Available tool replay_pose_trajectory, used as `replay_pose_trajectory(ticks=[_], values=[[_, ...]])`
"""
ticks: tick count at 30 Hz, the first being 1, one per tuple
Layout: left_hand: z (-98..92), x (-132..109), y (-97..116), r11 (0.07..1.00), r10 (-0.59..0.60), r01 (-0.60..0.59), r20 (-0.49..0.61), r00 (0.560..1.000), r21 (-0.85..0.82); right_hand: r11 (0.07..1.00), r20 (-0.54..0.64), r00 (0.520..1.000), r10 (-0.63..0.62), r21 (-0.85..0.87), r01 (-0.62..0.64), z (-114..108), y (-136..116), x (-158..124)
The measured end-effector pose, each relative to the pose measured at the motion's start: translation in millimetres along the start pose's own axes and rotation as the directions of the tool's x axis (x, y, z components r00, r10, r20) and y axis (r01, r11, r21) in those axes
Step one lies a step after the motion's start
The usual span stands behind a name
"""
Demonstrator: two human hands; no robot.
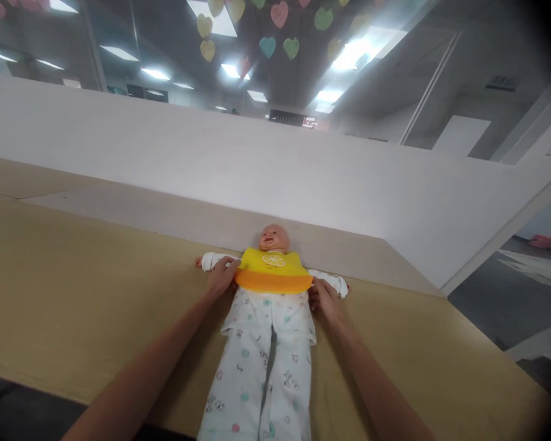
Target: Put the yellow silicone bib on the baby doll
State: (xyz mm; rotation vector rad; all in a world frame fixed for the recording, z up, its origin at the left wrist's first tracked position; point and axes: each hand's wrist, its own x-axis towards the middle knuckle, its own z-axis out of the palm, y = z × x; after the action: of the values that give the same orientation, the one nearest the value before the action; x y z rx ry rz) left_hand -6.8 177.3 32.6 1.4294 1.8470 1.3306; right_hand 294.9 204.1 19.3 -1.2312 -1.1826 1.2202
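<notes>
A baby doll (274,237) lies on its back on the wooden table, head at the far side and arms spread out. It wears white printed clothes (270,343). Over its chest lies a yellow bib (273,262) with a white citrus-slice print and an orange pocket (273,282) along the lower edge. My left hand (223,275) is closed at the bib's left edge, fingertips on it. At the pocket's right corner, my right hand (325,298) has its fingers curled against the edge. Some fingertips of both hands are hidden.
The tan table (96,282) extends to both sides, its front edge at lower left. A low white wall (174,153) stands behind it, with glass above bearing paper hearts (279,13). Grey floor (482,300) shows beyond the table's right end.
</notes>
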Motion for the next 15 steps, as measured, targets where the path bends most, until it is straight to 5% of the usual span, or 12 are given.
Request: replay_pose_trajectory(ticks=[6,15], values=[[-2.5,-20,13,0.930,-0.033,0.070,0.107,0.994,-0.362,0.989,0.039,0.997,-0.062,0.138,0.056,13,-11,-13],[2.6,-24,8,0.957,-0.111,0.152,0.173,0.979,-0.246,0.991,-0.009,0.998,-0.064,0.113,0.065,22,5,-21]])
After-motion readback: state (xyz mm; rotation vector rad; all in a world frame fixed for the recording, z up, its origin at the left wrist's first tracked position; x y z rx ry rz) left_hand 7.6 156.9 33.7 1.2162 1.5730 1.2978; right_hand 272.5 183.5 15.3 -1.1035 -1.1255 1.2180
